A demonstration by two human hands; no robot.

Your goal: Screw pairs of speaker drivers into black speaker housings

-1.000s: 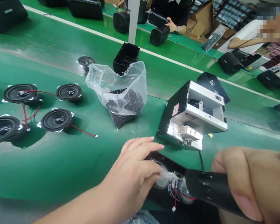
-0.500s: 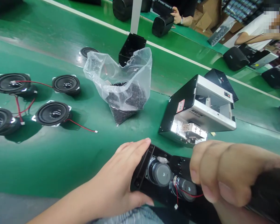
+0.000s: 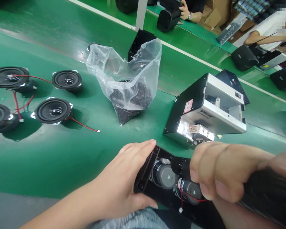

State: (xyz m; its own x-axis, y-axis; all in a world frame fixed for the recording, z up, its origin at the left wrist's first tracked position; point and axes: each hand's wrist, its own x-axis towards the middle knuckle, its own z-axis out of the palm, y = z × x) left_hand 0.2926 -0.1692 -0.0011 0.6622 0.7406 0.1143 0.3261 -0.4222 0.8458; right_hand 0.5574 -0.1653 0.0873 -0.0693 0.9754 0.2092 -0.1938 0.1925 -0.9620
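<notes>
So the black speaker cabinet [image 3: 145, 178] sits bottom center, long axis slanting from mid-frame down toward the lower right, with the driver backs showing up at the camera. I count 2 drivers [image 3: 167, 176] mounted in it, magnets facing up, plus 1 white plug [image 3: 180, 210] on a red lead. The cabinet's between both hands: left hand [image 3: 126, 181] is clamped around its upper-left end, thumb on the near side, fingers on the far side. Right hand [image 3: 219, 170], lower right, has a closed fist around 1 black power screwdriver [image 3: 180, 166], nose pointing left over the cabinet's far edge. Can't see the bit tip.

Other stuff: 4 loose speaker drivers [image 3: 53, 110] at left, cones up, and 1 more mostly hidden behind 1 clear bag [image 3: 133, 95] of black screws, upper center. 1 silver-and-black screw feeder [image 3: 205, 108] stands right of center.
</notes>
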